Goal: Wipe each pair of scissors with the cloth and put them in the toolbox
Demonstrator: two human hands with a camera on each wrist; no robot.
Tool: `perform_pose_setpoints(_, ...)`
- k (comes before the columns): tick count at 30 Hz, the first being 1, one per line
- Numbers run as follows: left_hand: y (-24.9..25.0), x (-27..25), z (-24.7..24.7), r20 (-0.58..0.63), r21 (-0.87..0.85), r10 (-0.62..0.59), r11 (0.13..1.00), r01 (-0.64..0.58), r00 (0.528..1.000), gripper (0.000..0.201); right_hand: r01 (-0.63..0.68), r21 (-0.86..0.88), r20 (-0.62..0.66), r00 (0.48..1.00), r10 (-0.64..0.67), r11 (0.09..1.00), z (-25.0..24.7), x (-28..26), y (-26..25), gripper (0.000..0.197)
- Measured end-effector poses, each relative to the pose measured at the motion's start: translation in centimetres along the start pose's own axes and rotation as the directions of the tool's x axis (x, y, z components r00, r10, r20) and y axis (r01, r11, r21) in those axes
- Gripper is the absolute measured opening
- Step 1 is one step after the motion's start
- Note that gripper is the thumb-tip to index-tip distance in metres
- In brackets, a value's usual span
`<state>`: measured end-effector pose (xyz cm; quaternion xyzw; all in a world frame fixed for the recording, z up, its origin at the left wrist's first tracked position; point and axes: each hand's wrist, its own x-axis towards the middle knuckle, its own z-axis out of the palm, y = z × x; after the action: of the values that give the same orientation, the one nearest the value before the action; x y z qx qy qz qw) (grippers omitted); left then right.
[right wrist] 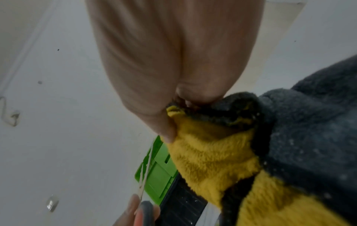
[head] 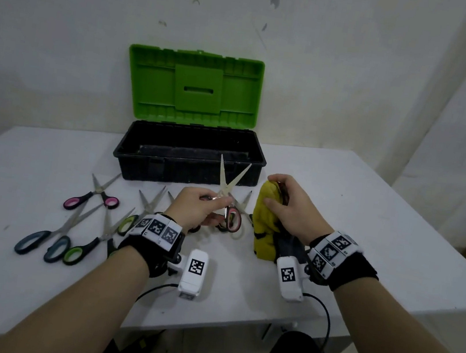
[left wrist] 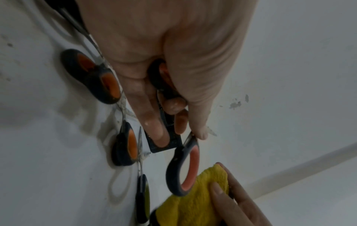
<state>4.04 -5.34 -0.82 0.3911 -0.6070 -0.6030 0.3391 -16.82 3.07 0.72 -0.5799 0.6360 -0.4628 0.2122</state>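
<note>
With the scissors (head: 230, 197) held blades apart in the left hand (head: 194, 205), the cloth (head: 265, 226) clenched by the right hand (head: 290, 206) could be snagged or a finger nicked.

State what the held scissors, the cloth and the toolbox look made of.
Scissors: pale matte metal blades, black handles with orange lining, probably plastic or rubber.
Cloth: fuzzy yellow and grey pile, likely microfibre.
Toolbox: moulded plastic, ribbed glossy green lid, dull scuffed black base.
</note>
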Motion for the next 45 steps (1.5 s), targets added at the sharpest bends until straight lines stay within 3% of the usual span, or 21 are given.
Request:
perform_pose_setpoints(5,0.0,0.0,0.2,-0.029,-0.024,0.028,0.999,-0.028,0.999,0.010,0.158,-0.031,-0.064,0.985,-0.160,0.987,0.3,0.0,0.0,0.015)
perform_pose_setpoints(13,-0.2,0.2,-0.2,0.023,0.180,0.084,0.980,-0.087,0.996,0.023,0.169,-0.078,0.052,0.985,-0.165,0.983,1.5,-0.1,-1.7,0.017)
perform_pose_setpoints(19,0.0,-0.1,-0.7,0.075,0.192,0.122,0.972,-0.134,0.990,0.028,0.204,-0.082,-0.058,0.976,-0.209,0.975,1.7,-0.1,-2.2,0.020)
perform_pose_setpoints(23,0.6,-0.6,-0.2,0.130,0.277,0.135,0.946,-0.167,0.982,0.033,0.321,-0.267,-0.083,0.932,-0.353,0.909,2.1,0.3,-3.0,0.010)
perform_pose_setpoints(25,0.6,-0.5,0.1,0.140,0.226,0.136,0.960,-0.166,0.981,0.037,0.350,-0.341,-0.064,0.917,-0.393,0.872,2.4,0.5,-3.1,0.009)
perform_pose_setpoints(40,0.6,-0.3,0.7,0.126,0.330,0.161,0.924,-0.195,0.979,0.039,0.385,-0.525,0.057,0.906,-0.420,0.759,3.0,-0.2,-2.6,0.017)
perform_pose_setpoints(45,0.8,-0.6,0.5,0.137,0.343,0.128,0.924,-0.169,0.982,0.026,0.180,-0.558,-0.137,0.943,-0.304,0.810,0.5,1.2,-2.4,0.019)
